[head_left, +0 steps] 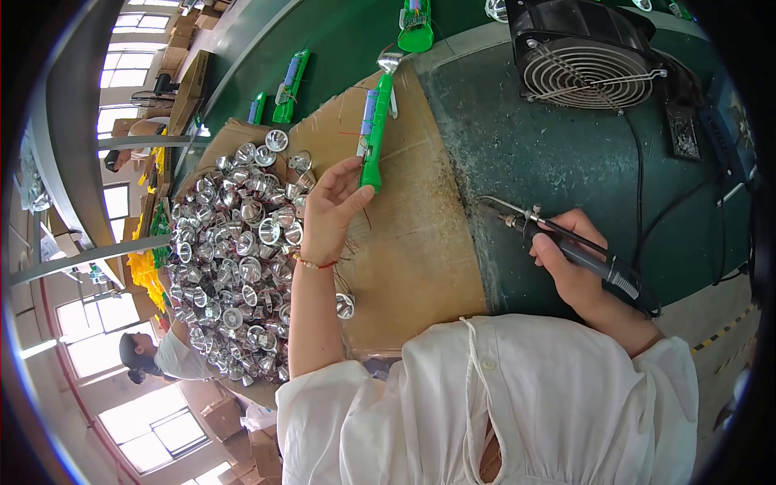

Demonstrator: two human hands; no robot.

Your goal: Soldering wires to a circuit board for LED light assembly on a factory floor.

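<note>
My left hand (333, 198) pinches the near end of a green flashlight housing (380, 133). A blue cylindrical battery (369, 111) lies along that housing, and a shiny reflector cup (390, 61) sits at its far end. Thin wires stick out beside it. In my right hand (566, 255) is a soldering iron (584, 257), gripped round its dark handle with the metal tip pointing left, apart from the housing. A thin guide tube runs along the iron. Left of my left forearm rises a large heap of silver reflector cups (242, 242) with wires.
Brown cardboard (420, 259) covers part of the green bench (558, 178), which carries scattered debris. A black fan with a wire grille (594, 77) stands at the back right, its cable trailing nearby. More green housings (291, 87) lie farther back. Other people (174, 352) are at the left.
</note>
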